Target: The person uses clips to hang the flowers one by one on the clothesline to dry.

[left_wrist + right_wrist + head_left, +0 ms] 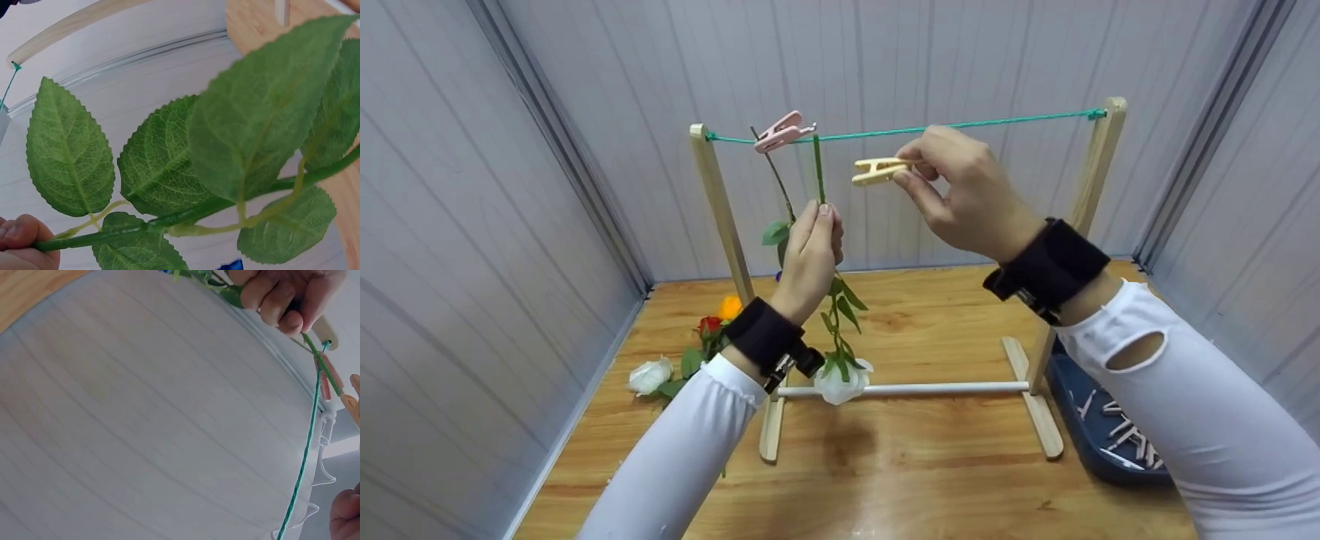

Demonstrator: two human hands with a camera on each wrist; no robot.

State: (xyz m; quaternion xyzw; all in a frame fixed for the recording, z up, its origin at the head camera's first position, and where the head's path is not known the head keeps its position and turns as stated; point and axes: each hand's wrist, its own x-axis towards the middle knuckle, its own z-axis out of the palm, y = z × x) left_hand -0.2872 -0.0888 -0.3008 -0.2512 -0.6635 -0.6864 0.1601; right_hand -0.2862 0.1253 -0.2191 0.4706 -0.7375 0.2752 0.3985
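Observation:
My left hand (812, 244) grips the green stem of a white rose (842, 382) that hangs head down. The stem's cut end reaches up to the green cord (877, 133). Serrated leaves (259, 107) of this rose fill much of the left wrist view. A pink clothespin (782, 133) sits on the cord just left of that end, at a thinner second stem (777, 176). To the right, my right hand (960, 187) pinches a yellow clothespin (877, 171) between thumb and fingers, its tips pointing left, a little below the cord.
The cord is strung between two wooden posts (721, 214) joined low down by a white rod (945, 388). At the left lie artificial flowers: a white one (651, 375), a red one (709, 325) and an orange one (730, 307). A dark blue tray (1084, 450) with several clothespins stands at the right.

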